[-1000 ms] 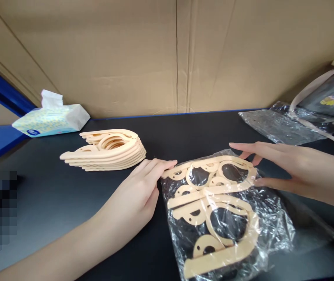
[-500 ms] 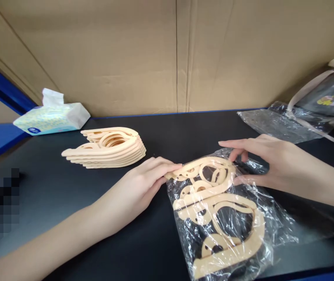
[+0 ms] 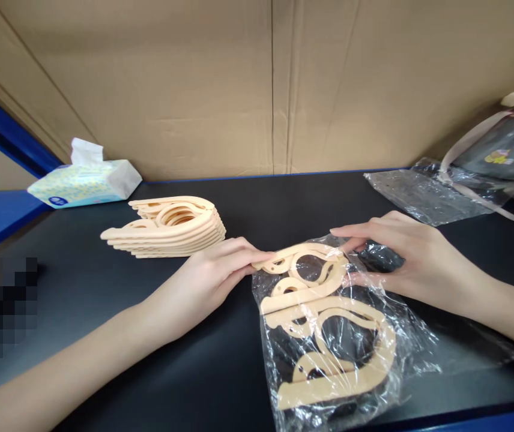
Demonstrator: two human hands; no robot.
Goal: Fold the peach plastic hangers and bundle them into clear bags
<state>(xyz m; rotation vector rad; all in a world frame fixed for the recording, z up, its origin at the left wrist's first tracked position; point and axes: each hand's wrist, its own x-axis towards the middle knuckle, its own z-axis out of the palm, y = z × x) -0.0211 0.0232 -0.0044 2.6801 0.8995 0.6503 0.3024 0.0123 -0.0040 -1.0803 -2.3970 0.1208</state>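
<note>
Across the black table, the left hand pinches a clear bag of beige hangers by its far-left corner; the right hand, thumb and fingers wide, touches its far right. Beyond sit stacked hangers, tissues and a strapped pouch, before cardboard.

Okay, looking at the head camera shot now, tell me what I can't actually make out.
All in the head view:
Left hand: its own fingers hide how the thumb grips.
Near plastic bag: cut off by the bottom edge; glare and creases blur the pale pieces inside.
Stack of pale pieces: overlapping layers hide the exact count.
Tissue pack: label too small to read.
Grey bag: cut off by the right edge.
Pixelated blocks: hide whatever is behind.
</note>
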